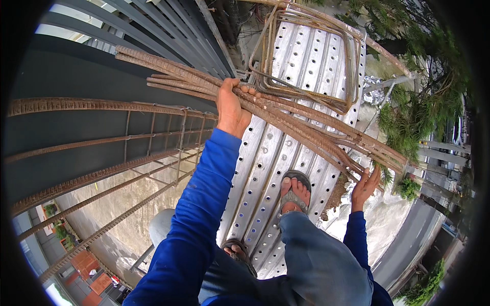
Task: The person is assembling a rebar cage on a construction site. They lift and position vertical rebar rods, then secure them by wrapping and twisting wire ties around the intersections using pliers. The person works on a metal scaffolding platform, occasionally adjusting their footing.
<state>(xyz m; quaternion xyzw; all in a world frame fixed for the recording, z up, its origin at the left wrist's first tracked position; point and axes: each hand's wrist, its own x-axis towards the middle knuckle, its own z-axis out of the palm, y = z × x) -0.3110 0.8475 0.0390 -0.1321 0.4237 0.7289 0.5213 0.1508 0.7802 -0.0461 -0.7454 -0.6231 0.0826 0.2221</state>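
Several rusty rebars (288,124) slant down rightward, left hand (232,107) clamped round them, right hand (364,189) open.

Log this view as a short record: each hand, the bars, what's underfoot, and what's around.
Left hand: gripping the rusty bar bundle
Right hand: beside the bundle's right end, fingers extended; contact unclear
Bundle: several ribbed bars, slanting down rightward
Underfoot: perforated metal planks
On planks: bent rectangular bar loops
Left side: bar framework
Upper right: green foliage
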